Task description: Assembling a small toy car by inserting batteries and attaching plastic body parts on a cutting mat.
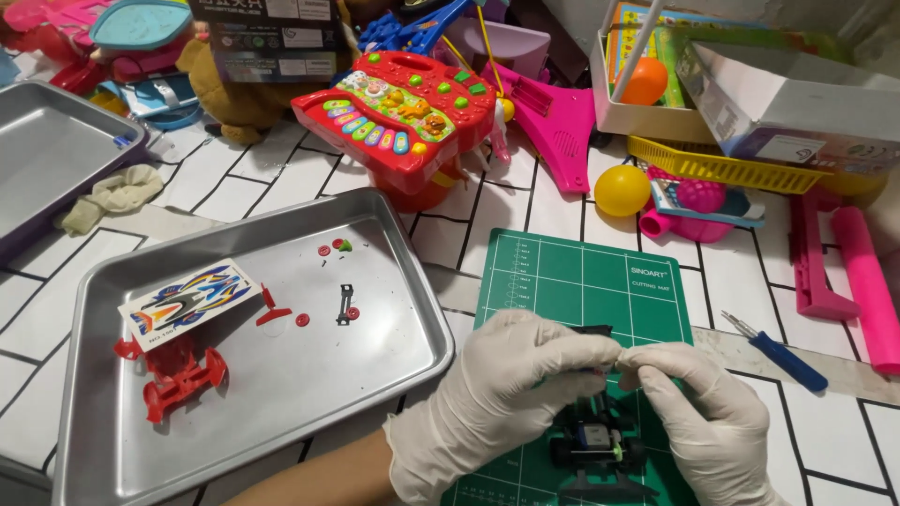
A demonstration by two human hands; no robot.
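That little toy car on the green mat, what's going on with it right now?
A person in white gloves works over the green cutting mat. The left hand and right hand meet above a small black toy car chassis, pinching a small dark part between the fingertips. To the left, a metal tray holds red car parts, a sticker sheet and tiny red pieces. A blue-handled screwdriver lies to the right, untouched.

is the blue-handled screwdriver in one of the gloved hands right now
No, the blue-handled screwdriver lies on the tiled surface right of the green cutting mat, away from both gloved hands.
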